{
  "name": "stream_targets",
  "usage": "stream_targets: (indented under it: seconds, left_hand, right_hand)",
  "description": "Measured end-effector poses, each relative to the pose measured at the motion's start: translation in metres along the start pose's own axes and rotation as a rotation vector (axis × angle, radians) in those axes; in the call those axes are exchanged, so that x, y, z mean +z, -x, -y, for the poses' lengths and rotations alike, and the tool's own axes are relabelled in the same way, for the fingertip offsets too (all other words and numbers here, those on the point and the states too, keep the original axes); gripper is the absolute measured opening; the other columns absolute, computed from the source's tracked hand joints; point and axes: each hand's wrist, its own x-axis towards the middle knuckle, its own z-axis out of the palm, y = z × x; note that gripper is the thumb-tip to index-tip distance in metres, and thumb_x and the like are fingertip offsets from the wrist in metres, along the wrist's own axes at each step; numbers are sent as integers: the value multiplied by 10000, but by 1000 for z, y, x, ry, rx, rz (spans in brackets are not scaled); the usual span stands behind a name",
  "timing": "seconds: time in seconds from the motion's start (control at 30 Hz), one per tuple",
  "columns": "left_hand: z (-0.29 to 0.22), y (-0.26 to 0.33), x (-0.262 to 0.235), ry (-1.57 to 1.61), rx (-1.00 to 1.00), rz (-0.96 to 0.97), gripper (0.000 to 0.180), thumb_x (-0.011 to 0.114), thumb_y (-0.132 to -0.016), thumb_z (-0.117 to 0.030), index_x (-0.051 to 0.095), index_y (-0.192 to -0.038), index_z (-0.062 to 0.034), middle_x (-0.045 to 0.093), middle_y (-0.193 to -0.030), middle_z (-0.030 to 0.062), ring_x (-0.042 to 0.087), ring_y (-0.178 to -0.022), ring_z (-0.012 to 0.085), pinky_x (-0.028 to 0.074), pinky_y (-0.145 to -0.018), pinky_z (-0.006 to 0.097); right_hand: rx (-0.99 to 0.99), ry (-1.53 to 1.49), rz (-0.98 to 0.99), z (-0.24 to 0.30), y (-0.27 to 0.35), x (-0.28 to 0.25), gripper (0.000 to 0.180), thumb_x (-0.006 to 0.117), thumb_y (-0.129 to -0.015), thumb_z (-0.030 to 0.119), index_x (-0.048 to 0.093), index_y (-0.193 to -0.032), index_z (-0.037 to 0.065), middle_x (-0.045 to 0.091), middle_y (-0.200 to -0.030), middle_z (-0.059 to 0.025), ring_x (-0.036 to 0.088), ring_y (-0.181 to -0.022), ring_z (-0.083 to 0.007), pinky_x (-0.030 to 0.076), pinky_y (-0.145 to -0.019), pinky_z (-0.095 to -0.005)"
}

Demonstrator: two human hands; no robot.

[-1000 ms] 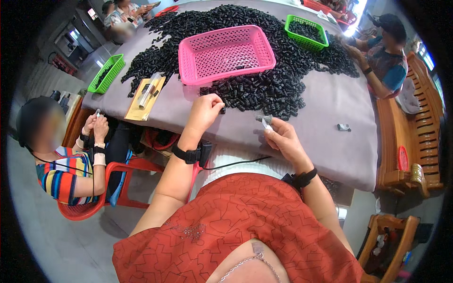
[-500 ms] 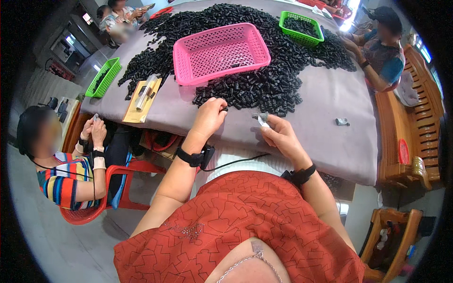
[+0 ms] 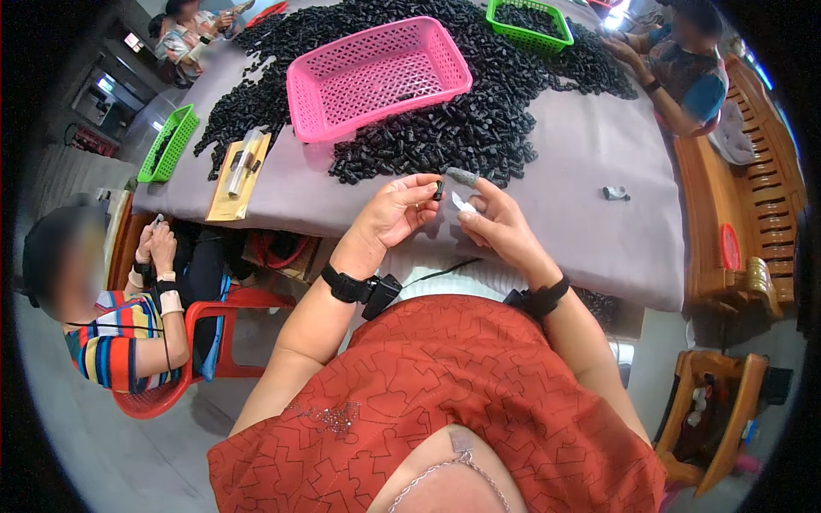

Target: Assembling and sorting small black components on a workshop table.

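Note:
Between the thumb and fingers of my left hand (image 3: 395,209) is a small black cylindrical part (image 3: 439,190), held above the near edge of the table. My right hand (image 3: 506,226) faces it from the right, pinching a small flat white piece (image 3: 463,203) whose kind I cannot make out. A grey finger cot (image 3: 462,176) covers my right index fingertip, which is close to the black part. Just beyond both hands spreads a large heap of similar black parts (image 3: 419,150).
A pink perforated basket (image 3: 380,120) rests on the heap. Green baskets stand at far right (image 3: 530,32) and left (image 3: 168,145). A yellow card with a clear tube (image 3: 231,192) lies left; a crumpled grey piece (image 3: 615,194) lies right. Co-workers sit around the table; a wooden bench (image 3: 744,214) stands right.
My left hand has turned and raised the black part into view. My right hand has come left toward it with the white piece. The whole view has shifted slightly.

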Motion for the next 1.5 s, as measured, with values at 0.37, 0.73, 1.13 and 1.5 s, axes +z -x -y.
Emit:
stream_targets:
  seconds: [0.37, 0.73, 1.13, 1.5]
  left_hand:
    - [11, 0, 6, 119, -17, 85, 293, 579, -916, -81, 540, -1204, -45, 642, -918, 20, 643, -732, 101, 566, -630, 209]
    - [14, 0, 3, 134, -27, 135, 304, 609, -901, -82, 542, -1195, -51, 649, -932, 57, 651, -720, 109, 571, -642, 217]
    - [15, -3, 1, 136, -16, 203, 319, 599, -911, -97, 530, -1219, -49, 651, -927, 50, 651, -727, 115, 562, -662, 230]
    - [12, 1, 8, 102, -5, 195, 319, 575, -925, -101, 532, -1233, -28, 647, -957, 55, 647, -778, 125, 560, -695, 247]
  right_hand:
    - [27, 37, 76, -2, 1, -4, 507, 619, -882, 160, 452, -1344, 33, 489, -726, 53, 410, -575, -21, 316, -487, -183]
    - [59, 12, 93, 3, 1, -4, 480, 636, -886, 194, 479, -1307, 25, 511, -749, 58, 406, -590, -9, 310, -490, -179]
    - [66, 40, 109, 7, 2, -3, 483, 636, -879, 150, 477, -1310, 4, 504, -761, 49, 402, -593, -6, 310, -492, -163]
    - [60, 28, 69, 1, -1, -6, 378, 589, -919, 151, 518, -1263, 10, 507, -725, 49, 402, -567, -11, 310, -477, -174]
